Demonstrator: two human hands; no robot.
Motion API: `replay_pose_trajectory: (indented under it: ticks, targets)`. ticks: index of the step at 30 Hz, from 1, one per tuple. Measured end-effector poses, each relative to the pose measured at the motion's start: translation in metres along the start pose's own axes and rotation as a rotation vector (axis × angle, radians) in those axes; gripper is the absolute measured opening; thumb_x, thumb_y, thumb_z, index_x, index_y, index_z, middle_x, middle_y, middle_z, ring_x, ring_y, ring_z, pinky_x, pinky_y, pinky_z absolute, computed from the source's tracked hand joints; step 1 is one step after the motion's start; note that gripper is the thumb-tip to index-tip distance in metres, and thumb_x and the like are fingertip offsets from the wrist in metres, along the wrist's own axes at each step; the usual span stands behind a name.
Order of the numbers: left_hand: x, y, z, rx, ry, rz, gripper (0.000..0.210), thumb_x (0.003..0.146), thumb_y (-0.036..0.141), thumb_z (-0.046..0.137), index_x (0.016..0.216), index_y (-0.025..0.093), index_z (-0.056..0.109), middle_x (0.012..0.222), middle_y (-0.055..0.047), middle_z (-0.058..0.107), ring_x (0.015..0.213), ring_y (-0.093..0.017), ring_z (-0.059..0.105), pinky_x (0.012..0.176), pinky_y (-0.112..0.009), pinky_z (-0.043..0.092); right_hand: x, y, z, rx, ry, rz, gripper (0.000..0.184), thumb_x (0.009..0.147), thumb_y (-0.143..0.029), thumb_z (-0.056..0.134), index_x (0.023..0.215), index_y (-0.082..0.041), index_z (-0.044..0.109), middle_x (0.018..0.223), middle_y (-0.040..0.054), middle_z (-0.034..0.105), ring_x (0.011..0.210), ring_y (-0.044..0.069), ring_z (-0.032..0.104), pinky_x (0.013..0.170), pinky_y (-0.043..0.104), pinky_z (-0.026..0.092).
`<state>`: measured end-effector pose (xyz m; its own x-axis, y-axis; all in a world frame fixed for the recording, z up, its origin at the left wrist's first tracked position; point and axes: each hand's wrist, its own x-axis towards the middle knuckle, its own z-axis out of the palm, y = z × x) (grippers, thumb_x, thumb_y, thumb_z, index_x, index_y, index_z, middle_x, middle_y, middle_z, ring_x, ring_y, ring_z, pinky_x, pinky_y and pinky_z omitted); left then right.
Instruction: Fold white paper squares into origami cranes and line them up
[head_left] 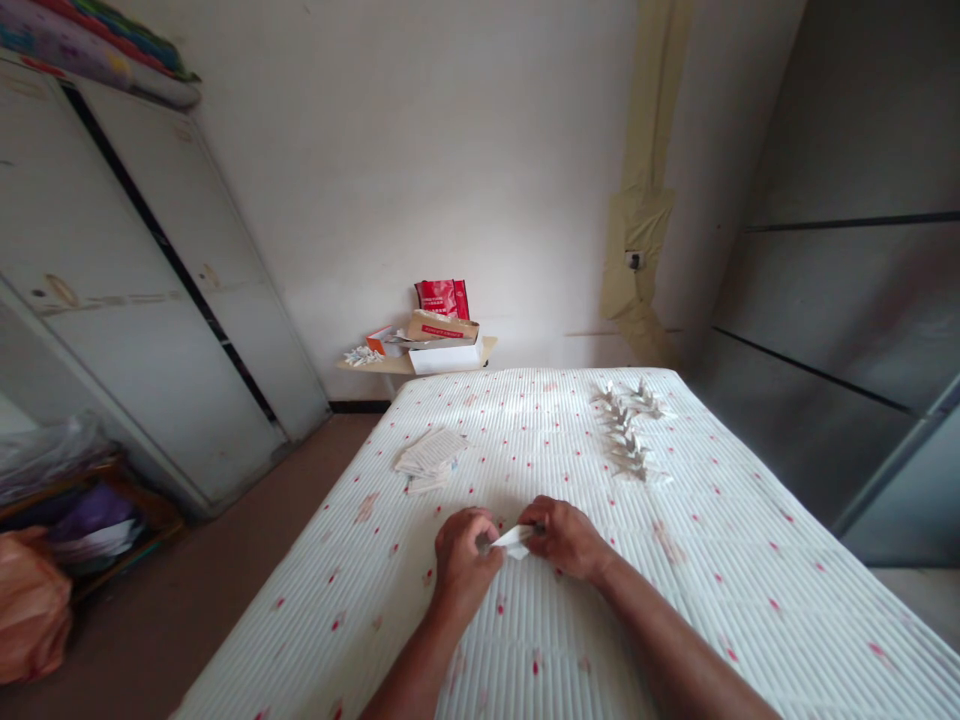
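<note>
Between my two hands is a small folded piece of white paper (514,540), pointed at its upper right. My left hand (466,550) pinches its left side, and my right hand (564,535) grips the right side. Parts of the paper are hidden behind my fingers. Beyond my left hand lies a loose stack of printed paper sheets (431,455). To the far right, several folded paper cranes (628,440) stand grouped in rows on the bedspread.
A white quilted bedspread (540,640) with red spots lies under my hands. Past its far edge, a small table (397,366) bears a white box (448,357), a red bag (442,298) and small white folded pieces (362,355). Cabinets (150,270) stand at left.
</note>
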<state>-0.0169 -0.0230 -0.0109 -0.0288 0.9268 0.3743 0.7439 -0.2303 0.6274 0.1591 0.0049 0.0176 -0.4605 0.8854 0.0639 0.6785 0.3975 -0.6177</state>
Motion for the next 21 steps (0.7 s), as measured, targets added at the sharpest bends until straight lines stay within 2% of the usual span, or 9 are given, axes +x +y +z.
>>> replay_pose_trajectory:
  ticks: [4,7,11,14,17,21]
  targets:
    - [0.000,0.003,-0.003,-0.081,0.079,0.141,0.016,0.062,0.004,0.049,0.063,0.020,0.049,0.078,0.000,0.059,0.083,-0.015,0.054,0.079,-0.028,0.043,-0.001,-0.002,0.003,0.045,0.122,-0.063,0.019,0.069,-0.008,0.053,0.080,-0.020,0.064,0.084,0.0001,0.060,0.073,0.011,0.055,0.065,0.020,0.038]
    - [0.000,0.005,-0.007,0.017,0.094,0.234,0.019,0.065,0.002,0.046,0.064,0.021,0.049,0.076,-0.001,0.055,0.082,-0.017,0.051,0.077,-0.030,0.042,0.000,-0.002,0.008,0.036,0.226,-0.154,0.019,0.072,-0.005,0.049,0.079,-0.018,0.060,0.083,0.0014,0.058,0.073,0.012,0.054,0.067,0.020,0.039]
    - [-0.002,0.005,-0.012,0.201,0.002,0.346,0.019,0.072,0.003,0.046,0.067,0.020,0.053,0.078,-0.003,0.054,0.082,-0.019,0.048,0.075,-0.032,0.040,0.003,0.000,0.015,-0.088,0.232,-0.277,0.020,0.077,-0.004,0.045,0.074,-0.017,0.059,0.078,0.0019,0.055,0.073,0.012,0.052,0.066,0.021,0.037]
    - [-0.006,0.005,-0.014,0.279,-0.107,0.417,0.021,0.074,0.004,0.045,0.071,0.020,0.058,0.079,-0.004,0.055,0.082,-0.019,0.048,0.074,-0.032,0.040,0.005,0.003,0.018,-0.173,0.200,-0.280,0.022,0.080,-0.004,0.045,0.069,-0.016,0.059,0.074,0.0016,0.054,0.070,0.012,0.050,0.064,0.021,0.036]
    - [-0.011,0.006,-0.016,0.270,-0.180,0.453,0.027,0.072,0.002,0.043,0.075,0.021,0.062,0.083,-0.004,0.058,0.084,-0.019,0.049,0.077,-0.033,0.041,0.006,0.007,0.019,-0.229,0.171,-0.265,0.022,0.081,-0.006,0.046,0.068,-0.016,0.061,0.075,0.0020,0.055,0.071,0.012,0.050,0.065,0.022,0.035]
    - [-0.019,0.004,-0.018,0.201,-0.236,0.429,0.031,0.072,0.003,0.043,0.084,0.022,0.065,0.094,-0.005,0.060,0.089,-0.019,0.051,0.081,-0.034,0.042,0.004,0.010,0.017,-0.261,0.149,-0.239,0.019,0.081,-0.010,0.052,0.066,-0.017,0.062,0.078,0.0028,0.059,0.079,0.014,0.051,0.071,0.024,0.035]
